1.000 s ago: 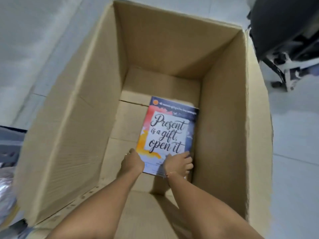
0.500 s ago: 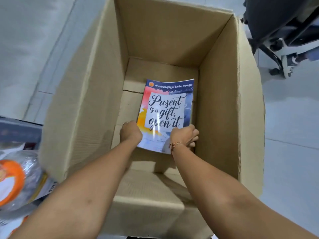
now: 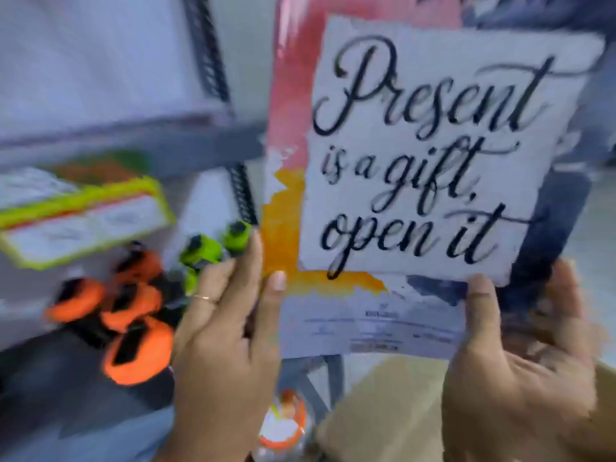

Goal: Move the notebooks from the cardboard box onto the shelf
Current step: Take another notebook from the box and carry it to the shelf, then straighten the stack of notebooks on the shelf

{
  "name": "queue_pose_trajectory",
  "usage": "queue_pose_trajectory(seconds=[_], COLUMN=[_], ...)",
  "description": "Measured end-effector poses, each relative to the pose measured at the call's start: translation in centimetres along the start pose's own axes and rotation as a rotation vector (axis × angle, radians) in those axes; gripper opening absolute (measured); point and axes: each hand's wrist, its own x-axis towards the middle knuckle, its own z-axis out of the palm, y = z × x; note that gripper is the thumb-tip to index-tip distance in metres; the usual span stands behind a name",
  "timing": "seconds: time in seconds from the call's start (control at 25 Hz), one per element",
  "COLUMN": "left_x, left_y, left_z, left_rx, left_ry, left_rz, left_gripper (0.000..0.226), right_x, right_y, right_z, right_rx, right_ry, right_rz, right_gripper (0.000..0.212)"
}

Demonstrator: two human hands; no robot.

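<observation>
Shelf (image 3: 133, 141): grey, held blurred orange and green items (image 3: 133, 315). Left hand (image 3: 230, 328): thumb pinched notebook's lower left edge. Notebook (image 3: 416, 161): upright, raised before shelf, cover facing camera. Right hand (image 3: 520, 355): gripped lower right corner. Cardboard box (image 3: 383, 411): below.

Notebook (image 3: 416, 161), cover reading "Present is a gift, open it", upright, blurred, seemingly above box (image 3: 383, 411).
</observation>
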Motion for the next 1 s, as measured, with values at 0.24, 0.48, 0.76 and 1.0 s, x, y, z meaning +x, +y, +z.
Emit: queue_pose_trajectory(seconds=[0.24, 0.48, 0.76, 1.0], left_x=[12.9, 20.4, 20.0, 16.4], left_y=[-4.1, -9.1, -9.5, -7.5], left_z=[-14.2, -13.9, -15.0, -17.3], left_rx=[0.380, 0.627, 0.548, 0.306], left_ry=[0.256, -0.044, -0.265, -0.328], left_rz=[-0.191, -0.500, -0.649, -0.478], left_gripper=[0.039, 0.026, 0.025, 0.029], right_x=[1.0, 2.2, 1.8, 4.3], right_y=[-14.4, -17.4, -16.3, -13.8], right_z=[14.0, 25.4, 25.4, 19.9], right_rx=[0.153, -0.356, -0.478, -0.254], right_ry=[-0.506, -1.080, -1.222, -1.426], right_rz=[-0.393, -0.341, -0.336, -0.375], right_gripper=[0.020, 0.015, 0.034, 0.029])
